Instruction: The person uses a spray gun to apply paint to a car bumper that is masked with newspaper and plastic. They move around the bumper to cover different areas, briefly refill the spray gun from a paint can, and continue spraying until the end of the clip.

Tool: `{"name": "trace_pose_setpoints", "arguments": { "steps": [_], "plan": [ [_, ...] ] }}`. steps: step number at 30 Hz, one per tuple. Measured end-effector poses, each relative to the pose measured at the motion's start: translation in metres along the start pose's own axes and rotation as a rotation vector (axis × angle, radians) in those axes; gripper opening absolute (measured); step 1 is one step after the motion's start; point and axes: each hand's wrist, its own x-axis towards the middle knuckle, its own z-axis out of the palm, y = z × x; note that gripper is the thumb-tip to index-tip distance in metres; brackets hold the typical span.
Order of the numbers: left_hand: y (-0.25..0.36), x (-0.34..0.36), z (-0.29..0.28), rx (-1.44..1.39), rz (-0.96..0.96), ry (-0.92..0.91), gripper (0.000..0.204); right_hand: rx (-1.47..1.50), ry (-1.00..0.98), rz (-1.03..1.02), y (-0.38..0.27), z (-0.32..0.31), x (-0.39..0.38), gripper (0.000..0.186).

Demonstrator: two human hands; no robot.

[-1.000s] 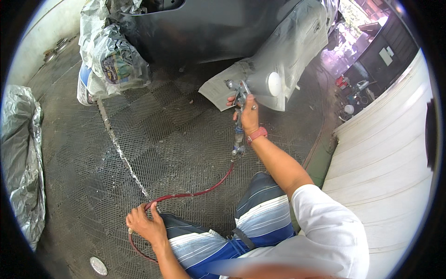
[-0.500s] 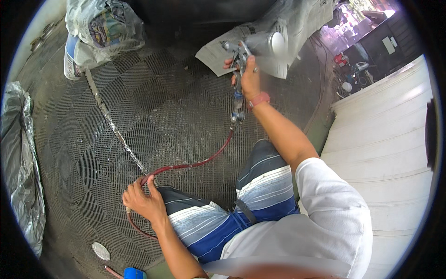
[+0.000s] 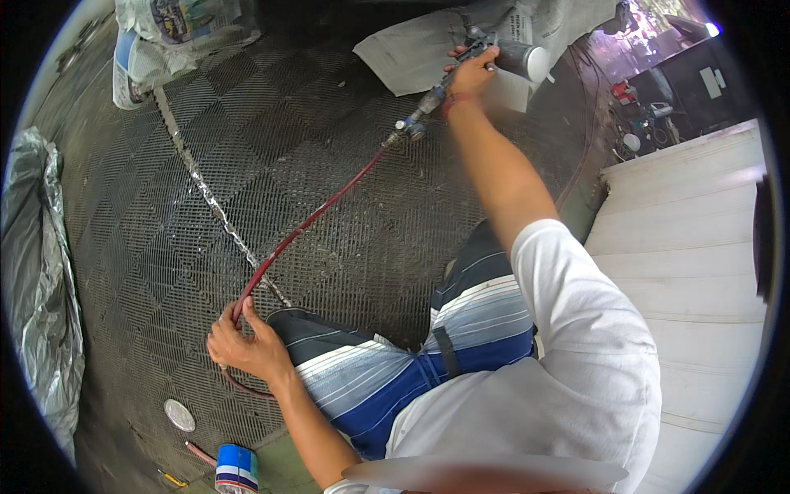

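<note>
My right hand [image 3: 473, 76] reaches far forward, wrapped round the handle of a metal spray gun [image 3: 480, 43]. A dark cup with a white lid [image 3: 527, 62] juts from the gun to the right. At the handle's lower end sits a metal and blue fitting [image 3: 415, 119], from which a red hose [image 3: 317, 216] runs back toward my left knee. My left hand [image 3: 247, 344] is closed round that hose beside the knee. Past the hand, the hose curves below and goes out of sight behind my left forearm.
Printed paper sheets [image 3: 403, 56] hang behind the gun. Dark ribbed matting [image 3: 164, 263] covers the floor. Silvery plastic sheeting [image 3: 39, 288] lies at left, plastic-wrapped items [image 3: 156, 62] at far left. A blue can [image 3: 237, 469] and a round lid [image 3: 179, 415] are near left; a white panel [image 3: 683, 272] is at right.
My right hand has moved forward and right with the spray gun, now tilted farther over. The red hose has pulled straighter. My left hand keeps hold of it, and the view has shifted slightly.
</note>
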Motion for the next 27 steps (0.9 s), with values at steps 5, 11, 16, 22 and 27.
{"name": "trace_pose_setpoints", "arguments": {
  "steps": [5,11,16,22,27],
  "plan": [
    [-0.001,0.001,0.007,-0.009,-0.118,0.167,0.032,0.105,-0.194,-0.027,0.012,0.032,-0.103,0.064],
    [-0.036,-0.001,-0.006,0.044,-0.437,0.276,0.033,0.137,-0.48,-0.048,-0.014,0.059,-0.23,0.068],
    [-0.059,-0.001,-0.028,0.059,-0.448,0.258,0.031,0.236,-0.777,-0.049,-0.058,0.062,-0.266,0.084],
    [-0.014,0.002,-0.014,-0.09,-0.269,0.144,0.026,0.087,-0.785,0.015,-0.079,0.02,-0.195,0.068],
    [0.033,0.001,0.006,-0.183,-0.128,-0.038,0.026,-0.05,-0.571,0.008,-0.075,-0.032,-0.108,0.064]
  ]
}}
